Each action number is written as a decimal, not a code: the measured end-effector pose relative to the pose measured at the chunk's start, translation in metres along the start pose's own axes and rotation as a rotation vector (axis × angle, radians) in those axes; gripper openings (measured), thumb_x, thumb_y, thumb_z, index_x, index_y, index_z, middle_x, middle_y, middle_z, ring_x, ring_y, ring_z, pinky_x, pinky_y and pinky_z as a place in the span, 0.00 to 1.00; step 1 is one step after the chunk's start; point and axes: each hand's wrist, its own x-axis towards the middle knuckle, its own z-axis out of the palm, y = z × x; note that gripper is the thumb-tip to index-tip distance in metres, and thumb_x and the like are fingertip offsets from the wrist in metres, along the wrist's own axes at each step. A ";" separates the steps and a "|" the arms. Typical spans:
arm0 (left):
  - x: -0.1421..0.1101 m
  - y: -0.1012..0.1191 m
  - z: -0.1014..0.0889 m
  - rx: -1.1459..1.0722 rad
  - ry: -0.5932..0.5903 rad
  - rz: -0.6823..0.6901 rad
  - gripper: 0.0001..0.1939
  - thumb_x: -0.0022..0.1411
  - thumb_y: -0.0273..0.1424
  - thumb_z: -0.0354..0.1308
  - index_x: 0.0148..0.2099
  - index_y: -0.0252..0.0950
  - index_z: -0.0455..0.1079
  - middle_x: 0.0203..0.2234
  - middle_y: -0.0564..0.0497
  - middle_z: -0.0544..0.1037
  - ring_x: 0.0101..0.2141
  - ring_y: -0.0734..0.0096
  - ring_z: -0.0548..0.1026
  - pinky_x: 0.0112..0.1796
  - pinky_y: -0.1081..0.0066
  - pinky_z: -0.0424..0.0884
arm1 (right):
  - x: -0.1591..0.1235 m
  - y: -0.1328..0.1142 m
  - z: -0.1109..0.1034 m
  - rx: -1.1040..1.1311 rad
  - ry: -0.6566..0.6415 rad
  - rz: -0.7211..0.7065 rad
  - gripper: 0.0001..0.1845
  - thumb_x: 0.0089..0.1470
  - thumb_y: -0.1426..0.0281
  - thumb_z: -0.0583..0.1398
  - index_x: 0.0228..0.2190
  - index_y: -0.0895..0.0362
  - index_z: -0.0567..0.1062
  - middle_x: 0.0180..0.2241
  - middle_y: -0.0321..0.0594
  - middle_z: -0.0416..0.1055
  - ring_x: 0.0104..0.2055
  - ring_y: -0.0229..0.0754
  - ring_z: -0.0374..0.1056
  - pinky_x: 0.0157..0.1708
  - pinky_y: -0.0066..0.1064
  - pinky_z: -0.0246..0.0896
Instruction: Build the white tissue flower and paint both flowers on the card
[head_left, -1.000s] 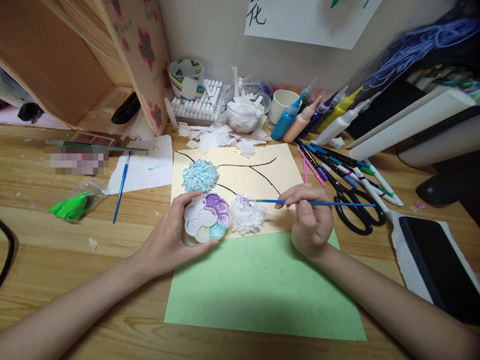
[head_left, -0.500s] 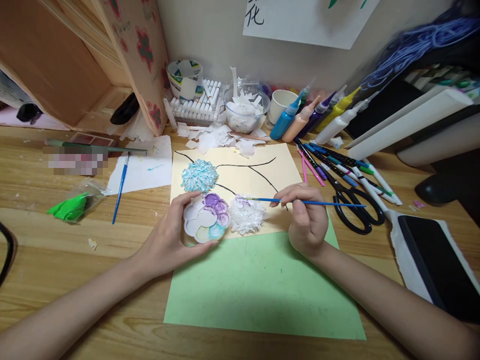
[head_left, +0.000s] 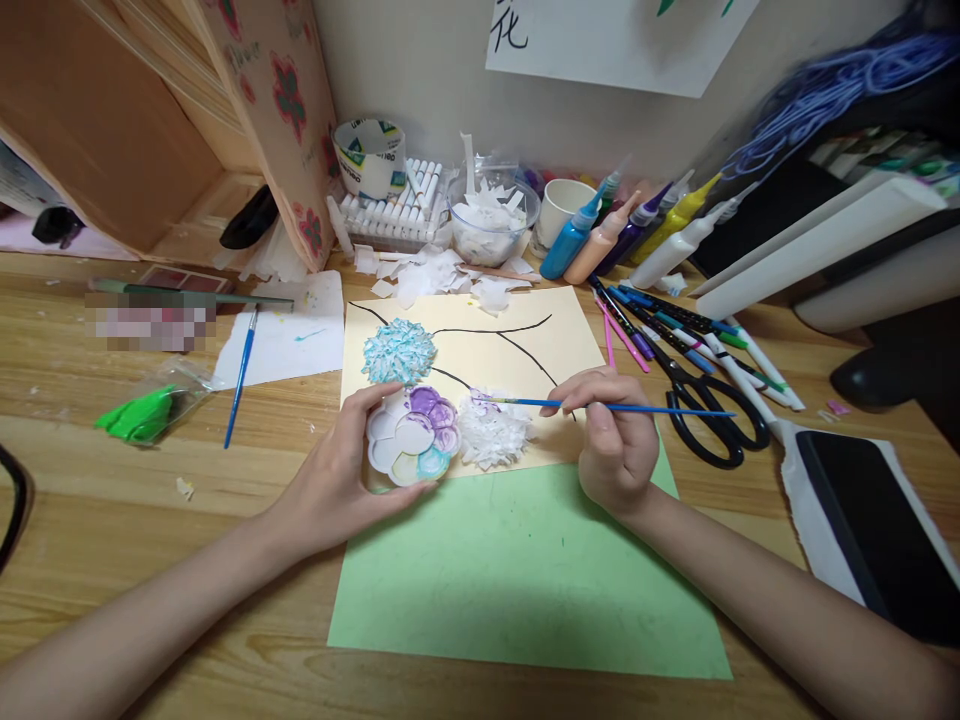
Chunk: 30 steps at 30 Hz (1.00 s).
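My left hand [head_left: 330,480] grips a white flower-shaped paint palette [head_left: 386,445] by its edge, with purple, turquoise and pale yellow paint in its wells. Between the fingers of my right hand [head_left: 611,435] is a thin blue paintbrush [head_left: 645,407], its bristles at the upper left of a white paper flower [head_left: 495,438]. Faint purple colours that flower's top petals. A turquoise-tinted paper flower [head_left: 399,350] lies just above the palette. Both flowers are on a cream sheet [head_left: 465,312] with black branch lines. A green sheet [head_left: 517,580] lies in front of it.
Black scissors [head_left: 705,410] and several pens lie to the right, near a dark phone [head_left: 877,520]. Paint bottles [head_left: 570,240], a bowl of paper scraps [head_left: 491,225] and a marker box [head_left: 397,210] line the back. Another blue brush [head_left: 241,375] lies left, near a green lump in plastic [head_left: 146,412].
The paintbrush has shifted very slightly, its tip moving a little left and down on the white flower. My left hand and the palette stay in place.
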 end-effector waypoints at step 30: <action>0.000 -0.001 -0.001 -0.011 0.001 0.004 0.40 0.51 0.40 0.64 0.61 0.43 0.47 0.53 0.44 0.67 0.51 0.56 0.70 0.50 0.58 0.70 | 0.004 0.004 0.002 0.170 0.100 0.142 0.04 0.56 0.70 0.54 0.30 0.53 0.68 0.26 0.37 0.66 0.28 0.41 0.66 0.28 0.35 0.61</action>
